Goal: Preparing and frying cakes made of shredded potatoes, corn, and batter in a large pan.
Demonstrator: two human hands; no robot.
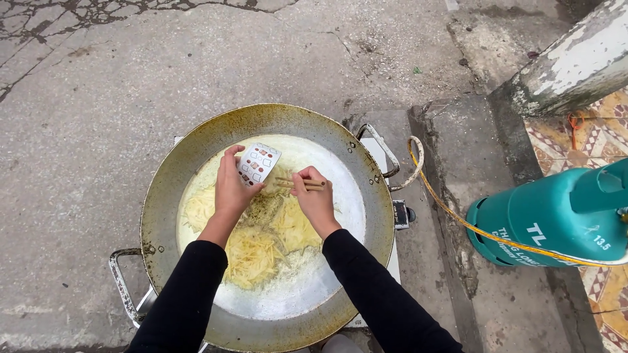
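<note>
Left hand [230,189] grip closed on small packet [258,163]; right hand [315,199] pinching chopsticks [299,183] over pan [196,150].

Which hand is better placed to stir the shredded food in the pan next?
Probably the right hand: it holds the chopsticks directly above the shreds in the pan. The left hand is occupied, holding a small patterned packet.

Cracked concrete ground [98,131] carries stove [396,261], teal gas cylinder [549,216].
</note>
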